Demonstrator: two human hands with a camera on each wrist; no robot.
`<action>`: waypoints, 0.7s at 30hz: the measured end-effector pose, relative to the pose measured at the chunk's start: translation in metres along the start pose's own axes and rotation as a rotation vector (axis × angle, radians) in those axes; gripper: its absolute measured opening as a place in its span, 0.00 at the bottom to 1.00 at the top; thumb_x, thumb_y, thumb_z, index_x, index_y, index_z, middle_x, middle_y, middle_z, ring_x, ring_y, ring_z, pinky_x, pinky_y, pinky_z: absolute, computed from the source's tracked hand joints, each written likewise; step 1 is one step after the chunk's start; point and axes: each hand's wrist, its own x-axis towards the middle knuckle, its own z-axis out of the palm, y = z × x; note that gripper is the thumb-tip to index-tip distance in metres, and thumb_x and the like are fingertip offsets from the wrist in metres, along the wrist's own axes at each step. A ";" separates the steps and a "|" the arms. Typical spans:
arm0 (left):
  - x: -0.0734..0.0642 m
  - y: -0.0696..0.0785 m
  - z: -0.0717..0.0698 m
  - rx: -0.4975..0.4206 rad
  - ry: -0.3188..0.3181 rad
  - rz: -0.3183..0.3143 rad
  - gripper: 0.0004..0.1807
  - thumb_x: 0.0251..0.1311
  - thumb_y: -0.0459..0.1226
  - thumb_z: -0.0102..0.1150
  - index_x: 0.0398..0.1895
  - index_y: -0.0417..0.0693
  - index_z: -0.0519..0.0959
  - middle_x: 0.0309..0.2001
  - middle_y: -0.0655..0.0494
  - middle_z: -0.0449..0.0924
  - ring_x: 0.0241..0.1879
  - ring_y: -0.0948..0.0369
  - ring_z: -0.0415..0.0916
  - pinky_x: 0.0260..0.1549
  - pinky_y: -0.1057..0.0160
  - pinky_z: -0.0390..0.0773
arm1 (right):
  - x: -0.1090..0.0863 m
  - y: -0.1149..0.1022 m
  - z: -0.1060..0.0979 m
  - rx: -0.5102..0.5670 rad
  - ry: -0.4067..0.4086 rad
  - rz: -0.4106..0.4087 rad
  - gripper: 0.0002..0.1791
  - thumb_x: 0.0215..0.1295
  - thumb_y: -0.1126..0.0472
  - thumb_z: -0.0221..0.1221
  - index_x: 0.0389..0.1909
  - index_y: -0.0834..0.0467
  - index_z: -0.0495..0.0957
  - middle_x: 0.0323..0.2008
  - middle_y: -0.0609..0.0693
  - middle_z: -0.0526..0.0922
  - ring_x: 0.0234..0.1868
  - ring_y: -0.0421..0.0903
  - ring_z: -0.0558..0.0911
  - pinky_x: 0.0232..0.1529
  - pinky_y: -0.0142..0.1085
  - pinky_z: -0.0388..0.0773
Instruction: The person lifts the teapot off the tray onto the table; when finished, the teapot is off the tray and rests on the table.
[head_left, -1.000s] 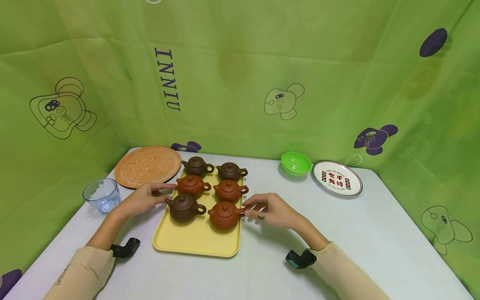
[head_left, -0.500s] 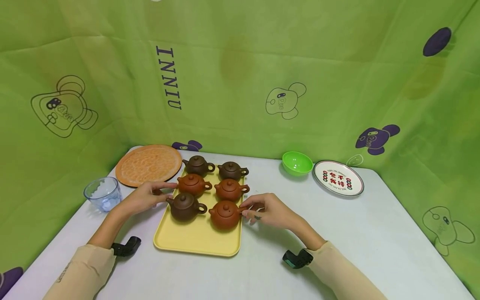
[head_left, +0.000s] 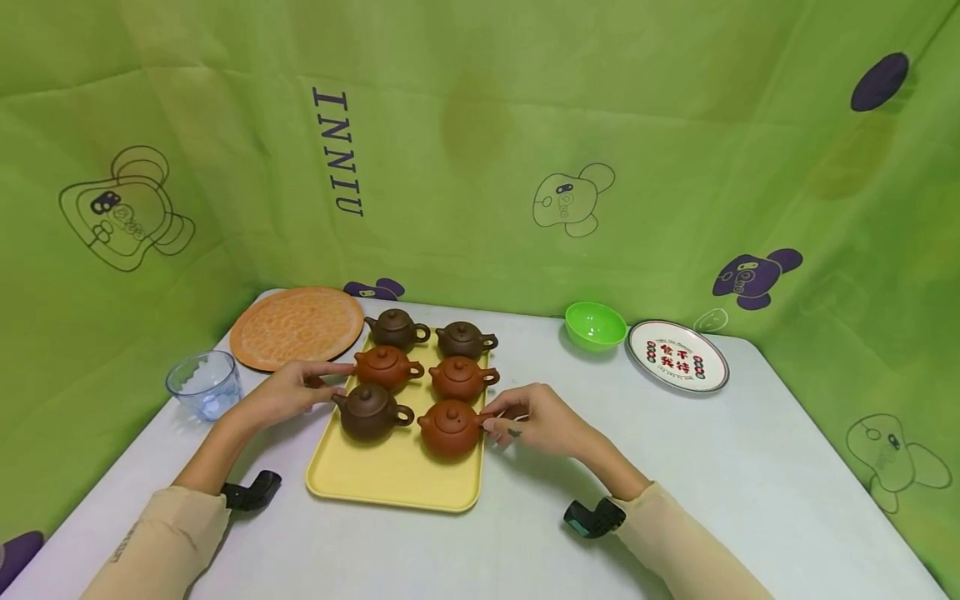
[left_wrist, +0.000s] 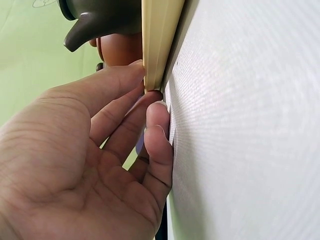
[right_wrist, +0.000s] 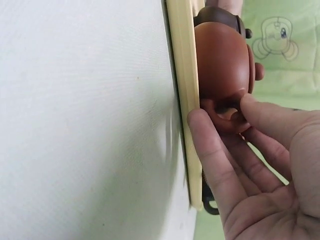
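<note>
In the head view, a yellow tray [head_left: 390,483] lies on the table with several clay teapots in two columns. My right hand [head_left: 540,422] pinches the handle of the front right reddish-brown teapot [head_left: 450,432], with the thumb seen at the handle [right_wrist: 227,120] in the right wrist view. That teapot sits upright on the tray. My left hand [head_left: 287,393] touches the tray's left edge, near the front left dark brown teapot [head_left: 367,414] and a reddish-brown teapot [head_left: 384,369]. Its thumb rests against the tray's side [left_wrist: 156,50] in the left wrist view; some fingertips are partly hidden.
Dark brown teapots [head_left: 396,329] stand at the tray's back. To the left are a round orange-brown mat [head_left: 296,327] and a clear bluish glass bowl [head_left: 206,387]. A green bowl [head_left: 595,327] and a white plate with red characters [head_left: 677,357] stand at the back right.
The right hand has moved slightly left and closer in on the teapot's handle. The left hand and the teapots stay about where they were.
</note>
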 end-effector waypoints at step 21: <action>0.000 -0.002 0.001 -0.020 0.012 -0.032 0.27 0.71 0.33 0.62 0.73 0.39 0.75 0.53 0.40 0.89 0.29 0.67 0.71 0.25 0.69 0.72 | -0.001 -0.001 0.004 0.008 0.061 0.018 0.08 0.70 0.63 0.69 0.44 0.62 0.91 0.38 0.56 0.94 0.37 0.48 0.93 0.41 0.33 0.88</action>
